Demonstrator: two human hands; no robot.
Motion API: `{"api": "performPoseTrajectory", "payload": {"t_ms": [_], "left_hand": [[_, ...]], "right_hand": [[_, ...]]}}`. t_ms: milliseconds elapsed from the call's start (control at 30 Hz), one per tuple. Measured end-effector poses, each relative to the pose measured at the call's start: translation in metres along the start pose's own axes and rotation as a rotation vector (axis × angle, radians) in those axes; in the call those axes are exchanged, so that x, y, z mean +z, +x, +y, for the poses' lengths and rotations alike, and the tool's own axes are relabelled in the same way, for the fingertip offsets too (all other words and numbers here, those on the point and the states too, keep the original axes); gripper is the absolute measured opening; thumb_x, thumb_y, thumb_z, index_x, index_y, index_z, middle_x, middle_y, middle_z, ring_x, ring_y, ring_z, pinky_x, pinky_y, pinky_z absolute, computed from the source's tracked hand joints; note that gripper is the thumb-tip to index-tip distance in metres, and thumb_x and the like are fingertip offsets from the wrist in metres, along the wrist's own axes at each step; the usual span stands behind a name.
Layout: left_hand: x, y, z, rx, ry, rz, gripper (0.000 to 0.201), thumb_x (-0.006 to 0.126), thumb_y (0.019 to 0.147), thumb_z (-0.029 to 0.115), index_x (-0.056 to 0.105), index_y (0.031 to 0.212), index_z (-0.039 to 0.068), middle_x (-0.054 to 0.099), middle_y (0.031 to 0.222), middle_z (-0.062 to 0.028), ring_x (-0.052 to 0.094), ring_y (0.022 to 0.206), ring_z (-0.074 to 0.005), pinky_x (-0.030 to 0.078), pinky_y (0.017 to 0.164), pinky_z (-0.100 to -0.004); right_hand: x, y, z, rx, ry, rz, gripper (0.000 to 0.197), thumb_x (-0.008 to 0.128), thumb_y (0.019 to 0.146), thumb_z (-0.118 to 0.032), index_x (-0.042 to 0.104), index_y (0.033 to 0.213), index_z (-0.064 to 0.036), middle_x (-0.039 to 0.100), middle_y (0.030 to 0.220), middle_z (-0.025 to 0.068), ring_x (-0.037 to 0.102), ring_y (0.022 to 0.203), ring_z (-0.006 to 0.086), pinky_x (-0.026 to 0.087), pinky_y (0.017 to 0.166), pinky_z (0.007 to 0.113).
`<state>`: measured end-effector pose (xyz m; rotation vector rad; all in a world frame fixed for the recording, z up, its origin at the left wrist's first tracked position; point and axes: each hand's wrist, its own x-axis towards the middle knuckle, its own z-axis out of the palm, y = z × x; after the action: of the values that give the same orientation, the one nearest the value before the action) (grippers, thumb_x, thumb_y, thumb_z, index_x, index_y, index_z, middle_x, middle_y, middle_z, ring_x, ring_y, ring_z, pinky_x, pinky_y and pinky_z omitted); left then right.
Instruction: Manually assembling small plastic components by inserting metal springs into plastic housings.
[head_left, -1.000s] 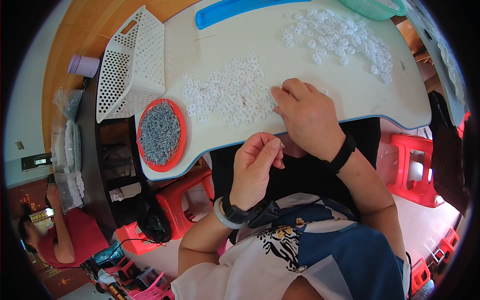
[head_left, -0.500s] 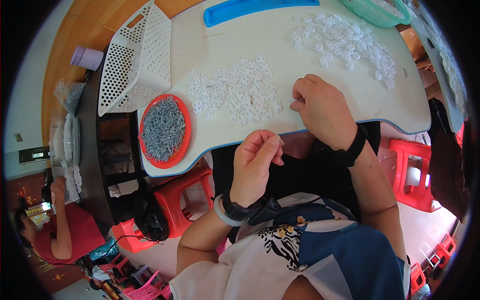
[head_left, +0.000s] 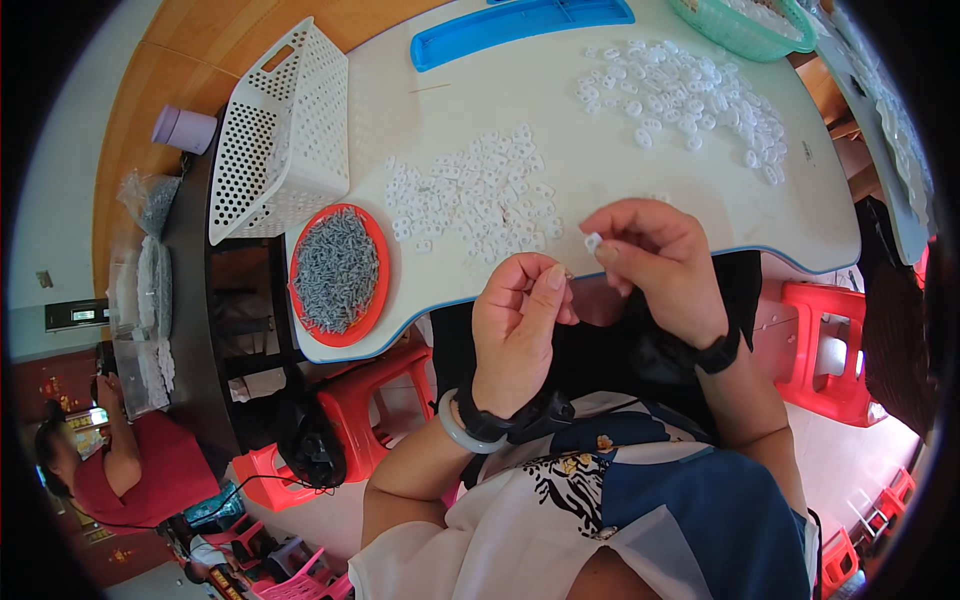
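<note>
My right hand (head_left: 668, 270) pinches a small white plastic piece (head_left: 592, 241) with a hole in it, just above the table's near edge. Close by on the left, my left hand (head_left: 518, 320) is closed, thumb pressed to fingertips; whatever sits in that pinch is too small to make out. Beyond my left hand lies a spread of flat white plastic pieces (head_left: 475, 195) with holes. A second heap of rounder white pieces (head_left: 690, 95) covers the far right of the table. At the left, a red plate (head_left: 377, 308) holds a pile of small grey screw-like pieces (head_left: 338, 268).
A white perforated basket (head_left: 245, 150) stands at the left edge of the white table (head_left: 500, 100). Far back are a blue tray (head_left: 520, 32) and a green basket (head_left: 745, 35). Red stools (head_left: 365, 405) stand below. Another person (head_left: 150, 455) sits at far left.
My right hand has come toward me and nearer the left hand, and the white plastic piece now shows in its pinch. The left hand stays closed in nearly the same place.
</note>
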<state>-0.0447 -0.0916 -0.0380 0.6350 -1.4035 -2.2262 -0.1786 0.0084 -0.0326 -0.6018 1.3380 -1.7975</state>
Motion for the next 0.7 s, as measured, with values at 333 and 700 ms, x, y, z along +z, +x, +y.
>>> {"api": "performPoseTrajectory", "payload": {"t_ms": [333, 700], "left_hand": [[0.032, -0.011, 0.019, 0.155, -0.014, -0.173, 0.014, 0.048, 0.096, 0.011, 0.051, 0.101, -0.002, 0.059, 0.090, -0.0079, 0.056, 0.075, -0.0121, 0.047, 0.068, -0.0259], [0.038, -0.023, 0.024, 0.177, -0.007, -0.200, 0.009, 0.049, 0.095, 0.006, 0.053, 0.095, -0.002, 0.056, 0.086, -0.0051, 0.053, 0.075, -0.0089, 0.045, 0.070, -0.0211]], "right_hand": [[0.009, -0.042, -0.020, -0.156, 0.256, -0.044, 0.013, 0.057, 0.088, 0.001, 0.060, 0.101, 0.0032, 0.063, 0.084, 0.0059, 0.058, 0.068, 0.0069, 0.046, 0.057, 0.018], [0.011, -0.055, -0.017, -0.254, 0.229, -0.044, 0.015, 0.055, 0.088, 0.004, 0.059, 0.101, 0.0032, 0.062, 0.087, 0.0066, 0.059, 0.073, 0.0083, 0.046, 0.060, 0.019]]}}
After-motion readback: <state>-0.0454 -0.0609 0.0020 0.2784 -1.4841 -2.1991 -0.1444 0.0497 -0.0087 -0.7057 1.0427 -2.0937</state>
